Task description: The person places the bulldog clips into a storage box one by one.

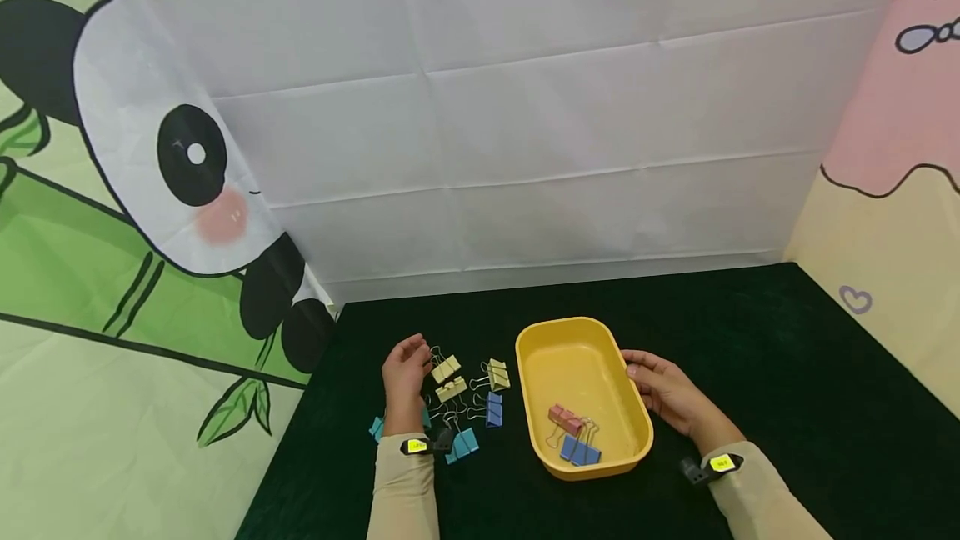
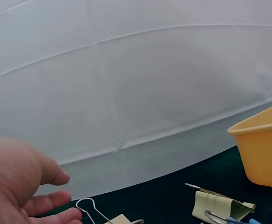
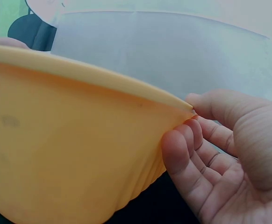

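Note:
My left hand hovers beside a pale yellow binder clip, its fingers loosely bent around nothing. Two more pale yellow binder clips, one nearer and one to the right, lie close by. A blue binder clip and a teal binder clip are nearer the wrist; other teal clips are partly hidden under the forearm. With thumb on the rim and fingers beneath it, my right hand grips the right side of a yellow plastic tub. Inside sit a pink binder clip and a blue one.
A dark green cloth covers the table under everything. Behind it rises a white fabric backdrop, with a panda-print panel at the left and a pink and cream panel at the right.

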Motion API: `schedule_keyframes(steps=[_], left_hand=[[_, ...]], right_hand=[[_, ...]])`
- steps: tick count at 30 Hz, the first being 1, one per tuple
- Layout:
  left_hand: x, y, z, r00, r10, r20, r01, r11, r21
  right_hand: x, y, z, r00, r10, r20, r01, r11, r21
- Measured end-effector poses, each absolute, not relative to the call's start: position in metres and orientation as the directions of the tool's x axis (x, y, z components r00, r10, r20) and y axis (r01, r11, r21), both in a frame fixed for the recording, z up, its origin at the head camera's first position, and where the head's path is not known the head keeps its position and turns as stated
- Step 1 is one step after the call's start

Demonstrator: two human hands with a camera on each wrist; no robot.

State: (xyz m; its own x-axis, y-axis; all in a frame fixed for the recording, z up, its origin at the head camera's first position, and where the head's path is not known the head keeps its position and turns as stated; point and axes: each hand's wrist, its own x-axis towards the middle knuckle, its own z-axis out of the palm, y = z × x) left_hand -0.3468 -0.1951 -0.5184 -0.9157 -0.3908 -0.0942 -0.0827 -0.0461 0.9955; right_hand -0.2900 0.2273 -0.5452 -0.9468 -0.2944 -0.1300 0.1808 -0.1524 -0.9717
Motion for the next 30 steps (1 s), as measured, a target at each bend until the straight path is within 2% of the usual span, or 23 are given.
schedule_keyframes(steps=[11,20,30], left_hand=[[-0.355,-0.193,-0.528,-0.921,-0.388,-0.045,-0.082,0.080,0.993],[-0.358,-0.191,-0.533,-0.911,-0.412,-0.023,-0.068,0.095,0.993],[-0.357,-0.191,-0.531,-0.904,-0.425,-0.052,-0.032,-0.055,0.998]], right_hand=[[-0.291,0.226,-0.546,-0.948,-0.286,-0.139,0.190,-0.159,-0.969],[-0.290,0.227,-0.547,-0.950,-0.277,-0.141,0.190,-0.160,-0.969],[-0.291,0.226,-0.547,-0.950,-0.278,-0.143,0.190,-0.152,-0.970]])
